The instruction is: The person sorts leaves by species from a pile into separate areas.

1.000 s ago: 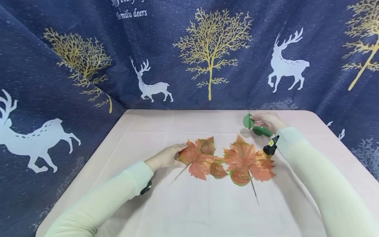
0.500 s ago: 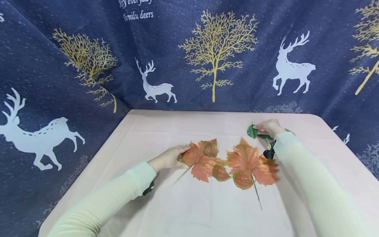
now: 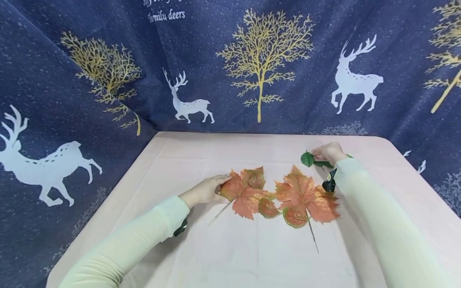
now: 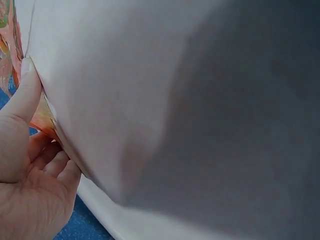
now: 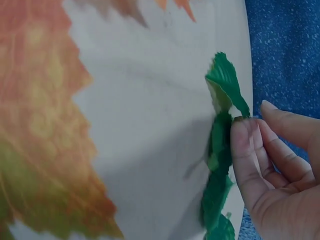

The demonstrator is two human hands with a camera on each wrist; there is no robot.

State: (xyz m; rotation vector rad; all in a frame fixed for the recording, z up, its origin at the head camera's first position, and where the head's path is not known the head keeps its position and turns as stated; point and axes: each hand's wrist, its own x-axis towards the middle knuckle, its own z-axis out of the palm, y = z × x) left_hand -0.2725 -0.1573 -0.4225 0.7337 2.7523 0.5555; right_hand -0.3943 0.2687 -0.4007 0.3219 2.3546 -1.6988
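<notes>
My left hand (image 3: 207,191) grips the left edge of an orange maple leaf (image 3: 245,200), thumb on the near side by its thin stem. In the left wrist view, the left hand's thumb (image 4: 29,92) and curled fingers lie at the orange leaf's edge (image 4: 44,122). Toward the far right of the table, my right hand (image 3: 328,153) pinches a sprig of green leaves (image 3: 307,159). In the right wrist view, the green sprig (image 5: 222,135) stretches along beside the right hand's thumb (image 5: 242,140); a fingertip sits just behind the thumb, and part of the sprig's end is hidden.
A second orange maple leaf (image 3: 300,194), its stem pointing toward me, lies to the right. Small round red-green leaves (image 3: 268,209) sit between the two. A pale cloth covers the table (image 3: 230,256). Behind it hangs a dark blue cloth (image 3: 223,48) printed with deer and trees.
My right hand has lowered the green sprig toward the table and a little nearer; its raised leaf now lies flatter. The left hand keeps its place at the orange leaf.
</notes>
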